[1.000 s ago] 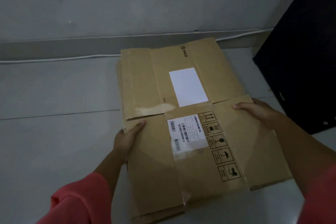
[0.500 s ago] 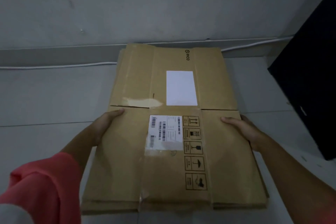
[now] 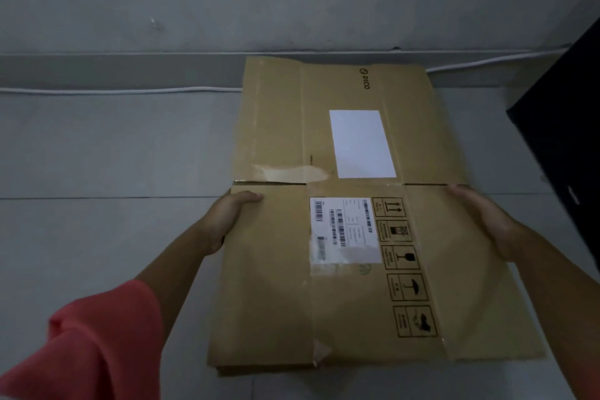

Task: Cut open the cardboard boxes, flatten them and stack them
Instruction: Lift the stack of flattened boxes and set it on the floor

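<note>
A flattened brown cardboard box (image 3: 269, 295) with a barcode label and black handling symbols lies on top of a stack of flattened boxes on the grey floor. Its far half carries a plain white label and a PICO logo. My left hand (image 3: 227, 221) grips the box's left edge, thumb on top. My right hand (image 3: 483, 221) grips the right edge, fingers lying over the top face. Edges of lower cardboard sheets (image 3: 259, 370) show under the near side.
A grey wall with a skirting board (image 3: 113, 70) and a white cable (image 3: 113, 91) runs behind the stack. A black cabinet or panel (image 3: 571, 127) stands close on the right. Grey floor tiles (image 3: 97, 156) stretch to the left.
The top box has swung from a skewed angle to lie square on the stack, and both hands have stayed on its side edges.
</note>
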